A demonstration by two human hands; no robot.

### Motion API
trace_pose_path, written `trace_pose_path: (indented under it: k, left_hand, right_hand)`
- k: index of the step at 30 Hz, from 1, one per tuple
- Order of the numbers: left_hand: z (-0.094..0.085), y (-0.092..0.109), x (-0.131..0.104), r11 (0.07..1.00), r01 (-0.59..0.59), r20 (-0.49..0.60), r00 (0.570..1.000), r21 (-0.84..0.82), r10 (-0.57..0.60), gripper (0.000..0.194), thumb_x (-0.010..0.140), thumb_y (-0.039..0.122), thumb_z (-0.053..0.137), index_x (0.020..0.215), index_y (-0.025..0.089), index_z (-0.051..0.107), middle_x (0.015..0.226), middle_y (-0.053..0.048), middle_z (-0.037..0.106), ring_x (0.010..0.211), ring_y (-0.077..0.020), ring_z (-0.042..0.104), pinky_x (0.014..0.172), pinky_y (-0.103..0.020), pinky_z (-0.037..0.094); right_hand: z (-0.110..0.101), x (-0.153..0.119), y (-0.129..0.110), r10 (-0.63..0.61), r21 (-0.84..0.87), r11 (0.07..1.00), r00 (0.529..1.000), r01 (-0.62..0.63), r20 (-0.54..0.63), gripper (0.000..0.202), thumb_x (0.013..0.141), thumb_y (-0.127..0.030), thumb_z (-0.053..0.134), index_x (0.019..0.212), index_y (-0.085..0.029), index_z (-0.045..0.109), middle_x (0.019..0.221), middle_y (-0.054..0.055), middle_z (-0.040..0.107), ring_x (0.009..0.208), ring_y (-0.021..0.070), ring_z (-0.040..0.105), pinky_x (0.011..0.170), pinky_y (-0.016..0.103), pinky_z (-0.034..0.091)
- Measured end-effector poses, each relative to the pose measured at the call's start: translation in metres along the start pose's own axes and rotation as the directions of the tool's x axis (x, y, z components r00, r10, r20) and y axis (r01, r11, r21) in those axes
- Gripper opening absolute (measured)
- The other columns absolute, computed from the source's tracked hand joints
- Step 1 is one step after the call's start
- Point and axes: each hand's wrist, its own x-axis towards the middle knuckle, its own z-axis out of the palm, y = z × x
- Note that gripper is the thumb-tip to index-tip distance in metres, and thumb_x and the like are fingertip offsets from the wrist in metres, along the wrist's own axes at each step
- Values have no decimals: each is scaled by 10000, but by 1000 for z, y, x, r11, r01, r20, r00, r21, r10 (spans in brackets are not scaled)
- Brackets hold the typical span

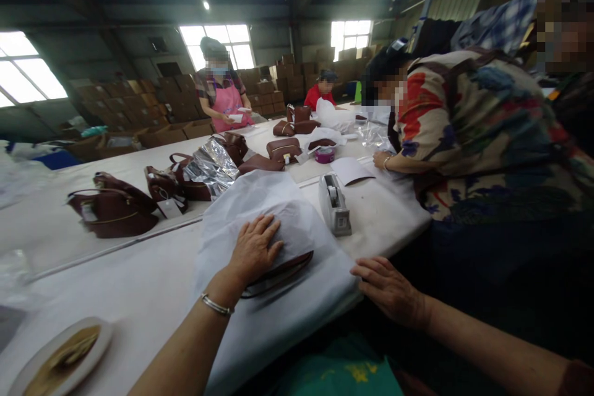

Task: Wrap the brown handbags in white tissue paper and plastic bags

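Observation:
A sheet of white tissue paper (232, 207) lies on the table under and partly over a dark brown handbag (290, 269). The bag's zipped edge and strap show along the near side; the rest is covered. My left hand (254, 249) is pressed flat on the paper over the bag, fingers spread. At the sheet's right corner is my right hand (392, 292), its fingers close together and bent onto the paper's edge; the thumb is hidden. Just beyond the sheet stands a grey tape dispenser (334, 204).
Brown handbags (114, 210) with tags line the table on the left and beyond. Silver wrapping (211, 164), a purple tape roll (324, 154) and a white sheet (352, 170) lie farther back. An oval dish (104, 337) is near left. A co-worker (464, 130) leans in at right.

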Motion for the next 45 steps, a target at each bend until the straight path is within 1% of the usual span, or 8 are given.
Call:
trace_pose_path:
  k: [8,14,23,27,32,35,38,45]
  left_hand:
    - [1,-1,0,1000,5,4,1000,6,-5,531,947,485,470,1446,302,461,1567,-48,432,1449,-312,375,1170,-577,330]
    - [1,0,0,1000,8,2,1000,1,-8,534,945,484,471,1446,300,459,1568,-47,430,1451,-312,371,1169,-580,329]
    - [-1,1,1,1000,16,22,1000,1,-17,536,945,480,472,1450,298,457,1567,-50,432,1453,-312,364,1174,-580,317]
    - [-2,1,0,1000,22,25,999,-11,-22,535,939,482,485,1444,307,463,1560,-50,443,1452,-310,364,1180,-572,310]
    - [-2,0,-3,999,27,17,1000,-30,-26,529,942,464,489,1445,304,457,1567,-48,432,1457,-305,353,1184,-578,296]
    - [-1,0,-4,999,22,5,1000,-44,-22,531,937,465,503,1441,303,462,1561,-55,440,1457,-306,351,1182,-578,298]
    - [-1,-1,-5,998,19,8,1000,-58,-19,540,935,485,505,1441,302,459,1559,-56,443,1460,-308,345,1179,-585,294]
    - [-4,1,-6,996,39,21,999,-83,-38,552,933,491,512,1446,297,455,1564,-59,435,1462,-316,342,1187,-587,280]
  right_hand:
    - [-27,24,8,35,62,997,998,-38,46,157,914,-153,526,1017,-206,632,1303,86,649,1320,227,494,1118,409,341]
    - [-6,-5,18,-37,-17,999,989,39,142,432,839,-95,521,1199,-305,633,1434,68,561,1367,263,438,1080,461,349]
    - [-14,32,11,-65,240,970,991,35,120,138,923,-158,511,918,-235,625,1238,43,683,1286,260,526,1052,455,389]
    - [-24,67,15,276,449,859,961,-247,1,85,957,-245,541,984,-241,622,948,19,731,984,179,664,920,336,496]
    - [-15,83,24,667,451,669,745,-591,-12,170,937,-363,558,874,-232,645,799,11,712,754,182,674,710,302,539]
    - [-11,76,15,527,289,826,845,-484,-91,217,895,-314,572,1068,-209,649,989,72,741,938,246,688,843,387,535]
    - [-8,67,-7,135,74,989,989,-130,-61,527,817,-183,576,1341,-226,549,1281,94,669,1255,302,554,1099,501,359]
    - [10,82,-52,-100,-44,994,990,96,-97,438,892,-75,428,1247,-229,633,1170,40,725,1286,252,511,1182,466,206]
